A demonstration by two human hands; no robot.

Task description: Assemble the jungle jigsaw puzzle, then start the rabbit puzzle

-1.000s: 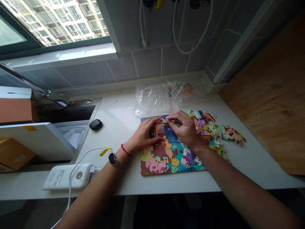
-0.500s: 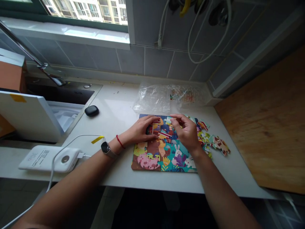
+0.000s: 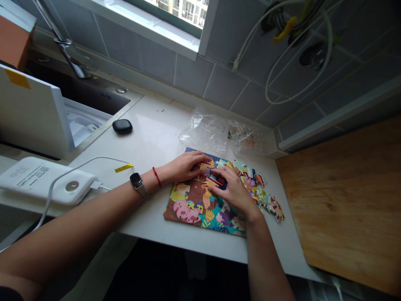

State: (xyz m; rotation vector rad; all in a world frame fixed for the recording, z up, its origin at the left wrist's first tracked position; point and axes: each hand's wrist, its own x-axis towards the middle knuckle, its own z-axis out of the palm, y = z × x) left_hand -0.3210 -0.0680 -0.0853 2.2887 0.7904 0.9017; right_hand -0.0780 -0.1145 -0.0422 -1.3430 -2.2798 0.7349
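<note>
A colourful cartoon-animal jigsaw puzzle [image 3: 194, 205] lies on the white counter [image 3: 150, 138], partly assembled on its board. My left hand [image 3: 184, 166] rests with its fingers on the upper left of the puzzle, holding nothing. My right hand [image 3: 232, 192] sits on the middle of the puzzle, its fingertips on either side of a red-striped jigsaw piece [image 3: 216, 180]. A heap of loose jigsaw pieces [image 3: 269, 200] lies just right of the board and partly overlaps it. Behind the puzzle is a crumpled clear plastic bag [image 3: 208, 133].
A white power bank [image 3: 46, 182] with a cable, a yellow tag [image 3: 123, 168] and a black earbud case [image 3: 122, 126] lie left of my arms. A sink [image 3: 94, 100] with a white box lid [image 3: 31, 121] is beyond. A wooden board [image 3: 338, 200] stands right.
My view has tilted and everything has shifted in the frame. My right hand has come down from its raised pinch and now lies over the striped piece. My left hand has barely moved.
</note>
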